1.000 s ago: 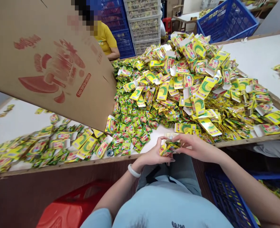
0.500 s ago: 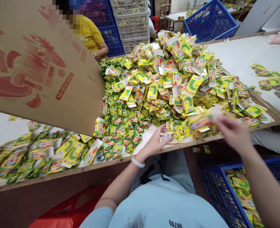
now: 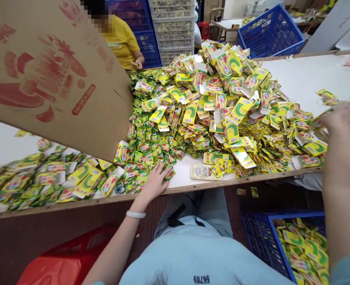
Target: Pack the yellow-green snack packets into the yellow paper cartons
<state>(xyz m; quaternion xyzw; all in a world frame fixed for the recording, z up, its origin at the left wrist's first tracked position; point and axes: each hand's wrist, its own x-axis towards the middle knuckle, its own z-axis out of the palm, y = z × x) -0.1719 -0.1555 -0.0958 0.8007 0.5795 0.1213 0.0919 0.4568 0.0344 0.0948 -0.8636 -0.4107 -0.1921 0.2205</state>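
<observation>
Table (image 3: 293, 79) has the carton (image 3: 86, 126) at left, box pile (image 3: 241, 109) mid and green packets (image 3: 146, 148) banked between, probably for easy reach from the front edge. Left hand (image 3: 154, 182) is flat on the packets, fingers a bit apart, likely to cover several at once; right hand (image 3: 342, 114) is far right by yellow packs (image 3: 326, 94), too blurred to tell if it grips. Boxes yellow-green, some white flaps open; packets smaller, red print.
</observation>
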